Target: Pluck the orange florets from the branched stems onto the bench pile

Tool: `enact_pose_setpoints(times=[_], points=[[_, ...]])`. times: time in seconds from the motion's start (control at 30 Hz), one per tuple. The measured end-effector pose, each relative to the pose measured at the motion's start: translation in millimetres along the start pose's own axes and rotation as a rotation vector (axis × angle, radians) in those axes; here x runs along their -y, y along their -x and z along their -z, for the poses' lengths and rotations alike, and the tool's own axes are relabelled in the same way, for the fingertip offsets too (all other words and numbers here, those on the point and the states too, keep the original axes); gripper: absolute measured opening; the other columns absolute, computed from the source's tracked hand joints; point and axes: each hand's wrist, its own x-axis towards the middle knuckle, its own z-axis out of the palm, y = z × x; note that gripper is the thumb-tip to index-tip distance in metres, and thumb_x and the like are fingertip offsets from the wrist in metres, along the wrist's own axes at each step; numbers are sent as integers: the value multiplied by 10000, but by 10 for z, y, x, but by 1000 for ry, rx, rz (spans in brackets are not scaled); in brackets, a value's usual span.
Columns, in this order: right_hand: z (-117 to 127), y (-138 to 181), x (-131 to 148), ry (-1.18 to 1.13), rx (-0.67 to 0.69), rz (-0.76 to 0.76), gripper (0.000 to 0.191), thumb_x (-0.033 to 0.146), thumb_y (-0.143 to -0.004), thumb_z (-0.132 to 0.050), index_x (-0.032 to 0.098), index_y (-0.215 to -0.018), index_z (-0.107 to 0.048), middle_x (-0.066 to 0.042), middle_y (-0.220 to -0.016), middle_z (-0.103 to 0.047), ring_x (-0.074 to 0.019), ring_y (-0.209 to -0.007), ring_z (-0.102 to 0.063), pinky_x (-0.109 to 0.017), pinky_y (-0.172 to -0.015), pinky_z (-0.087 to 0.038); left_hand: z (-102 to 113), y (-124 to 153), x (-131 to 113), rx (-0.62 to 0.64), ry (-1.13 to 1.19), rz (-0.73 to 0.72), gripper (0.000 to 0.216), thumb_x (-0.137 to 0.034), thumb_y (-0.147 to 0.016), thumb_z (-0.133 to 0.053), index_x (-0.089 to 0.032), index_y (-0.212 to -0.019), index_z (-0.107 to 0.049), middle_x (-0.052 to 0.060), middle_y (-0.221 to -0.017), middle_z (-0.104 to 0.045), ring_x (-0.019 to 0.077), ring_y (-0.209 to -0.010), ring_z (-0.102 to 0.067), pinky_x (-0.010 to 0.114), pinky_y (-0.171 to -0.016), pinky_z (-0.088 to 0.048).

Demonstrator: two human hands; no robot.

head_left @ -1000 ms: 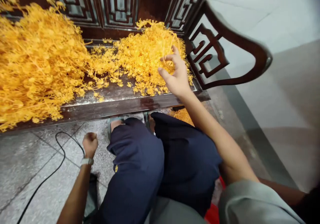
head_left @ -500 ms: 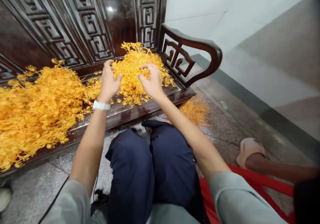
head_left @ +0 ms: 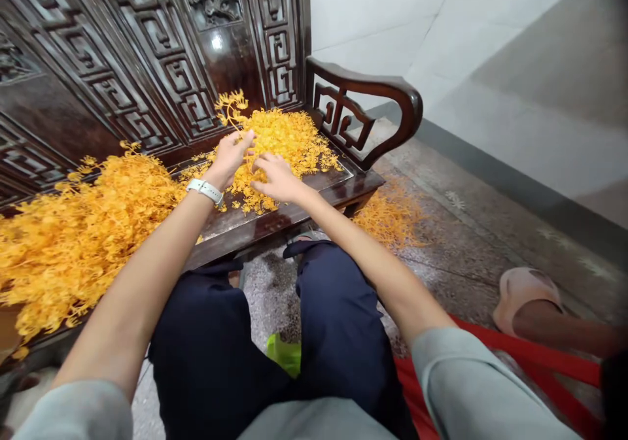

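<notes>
Carved dark bench (head_left: 275, 221) carries heaps of orange sprigs (head_left: 287, 140); left hand (head_left: 229, 159) and right hand (head_left: 273, 177) both pinch strands in the smaller pile near the armrest (head_left: 377, 93)

A loose heap of orange-yellow plastic sprigs (head_left: 284, 142) lies at the upper centre of the frame, on the seat of the dark wooden bench (head_left: 275, 221) beside its armrest; thin branching stems tangle together, one sprig sticking upright at the top.
</notes>
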Motion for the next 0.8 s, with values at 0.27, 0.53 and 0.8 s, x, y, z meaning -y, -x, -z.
enact_pose_setpoints(times=[0.27, 0.53, 0.8], points=[[62, -175, 47, -235, -196, 1, 536, 564, -1076, -544, 160, -1421, -610, -219, -1490, -641, -338, -1385, -609, -549, -1238, -470, 475, 151, 73, -60, -161, -61, 155, -158, -1058, -659, -151, -903, -662, 49, -779, -691, 159, -741, -665, 266, -733, -480], [55, -817, 141, -1103, -89, -619, 885, 932, -977, -383, 210, -1463, -544, -191, -1285, -683, -324, -1144, -724, -570, -935, -642, 670, 627, 347, 263, -439, -222, 296, -385, -1069, -591, -170, -894, -695, 48, -771, -697, 207, -714, -596, 316, -734, -454], [-331, -627, 226, -1352, -178, -697, 689, 884, -1002, -357, 233, -1119, -553, -87, -1016, -679, -224, -886, -707, -387, -807, -656, 694, 661, 312, 249, -473, -268, 472, -543, -1030, -553, -174, -769, -687, 70, -759, -690, 200, -696, -577, 316, -725, -458]])
